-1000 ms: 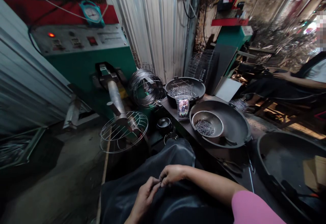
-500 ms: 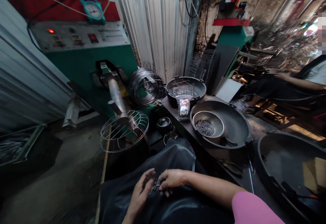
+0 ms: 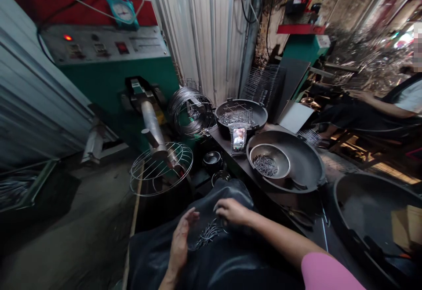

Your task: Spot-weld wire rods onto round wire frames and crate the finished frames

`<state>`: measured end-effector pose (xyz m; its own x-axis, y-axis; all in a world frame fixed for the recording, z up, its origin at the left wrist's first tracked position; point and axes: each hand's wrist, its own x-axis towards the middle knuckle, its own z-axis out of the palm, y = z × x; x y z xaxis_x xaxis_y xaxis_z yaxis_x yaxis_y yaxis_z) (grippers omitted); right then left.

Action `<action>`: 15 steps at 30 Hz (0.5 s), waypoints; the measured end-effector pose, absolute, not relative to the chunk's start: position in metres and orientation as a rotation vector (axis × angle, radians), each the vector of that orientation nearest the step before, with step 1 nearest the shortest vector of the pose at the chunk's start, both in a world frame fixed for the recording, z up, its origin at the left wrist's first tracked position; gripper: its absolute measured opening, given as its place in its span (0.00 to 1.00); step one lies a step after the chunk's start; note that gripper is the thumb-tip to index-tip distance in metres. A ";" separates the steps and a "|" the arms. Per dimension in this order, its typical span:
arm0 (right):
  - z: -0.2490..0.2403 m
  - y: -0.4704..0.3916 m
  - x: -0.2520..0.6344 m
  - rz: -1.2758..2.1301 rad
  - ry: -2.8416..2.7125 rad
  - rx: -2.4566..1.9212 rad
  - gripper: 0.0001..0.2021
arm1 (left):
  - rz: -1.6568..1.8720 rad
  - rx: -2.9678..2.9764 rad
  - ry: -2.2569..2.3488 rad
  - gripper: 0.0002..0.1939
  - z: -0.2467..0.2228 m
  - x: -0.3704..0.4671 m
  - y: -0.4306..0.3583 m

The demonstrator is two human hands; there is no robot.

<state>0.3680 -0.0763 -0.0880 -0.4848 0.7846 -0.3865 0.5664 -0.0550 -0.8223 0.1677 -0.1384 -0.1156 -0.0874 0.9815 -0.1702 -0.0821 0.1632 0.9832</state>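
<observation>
A small pile of bent metal wire pieces [image 3: 208, 233] lies on the dark apron [image 3: 244, 255] across my lap. On its left side my left hand [image 3: 182, 237] is held upright, fingers stretched and nothing in its palm. Above the pile's upper right edge is my right hand [image 3: 233, 212], its fingers loosely bent and apart, with no piece visible in them. More similar wire pieces [image 3: 264, 165] fill part of a metal bowl [image 3: 281, 160], which sits inside a wide black pan [image 3: 308, 158] to the right.
Left stands a green machine [image 3: 108, 77] with a round wire rack [image 3: 138, 184] by its metal arm. Behind are a wire coil [image 3: 178, 114] and another pan [image 3: 260, 116] holding wire frames. A phone [image 3: 239, 138], pliers [image 3: 300, 214] and a third pan [image 3: 349, 193] are rightward. A person [image 3: 379, 105] sits beyond.
My hands have moved apart; the right one rose up and to the right. The wire pieces between them now show as a pile on the apron.
</observation>
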 end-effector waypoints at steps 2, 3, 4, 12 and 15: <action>-0.093 -0.065 0.389 1.150 -1.976 -1.589 0.10 | 1.280 0.882 1.350 0.29 -0.113 0.156 -0.134; -0.098 -0.061 0.398 1.029 -1.985 -1.633 0.10 | 1.323 0.834 1.379 0.28 -0.112 0.149 -0.130; -0.104 -0.058 0.405 0.967 -2.011 -1.660 0.10 | 1.364 0.791 1.411 0.28 -0.110 0.143 -0.125; -0.138 -0.053 0.419 1.062 -2.079 -1.602 0.14 | 1.656 0.471 1.811 0.22 -0.048 0.071 -0.042; -0.136 -0.051 0.415 1.045 -2.049 -1.673 0.14 | 1.501 0.466 1.796 0.20 -0.019 0.049 -0.010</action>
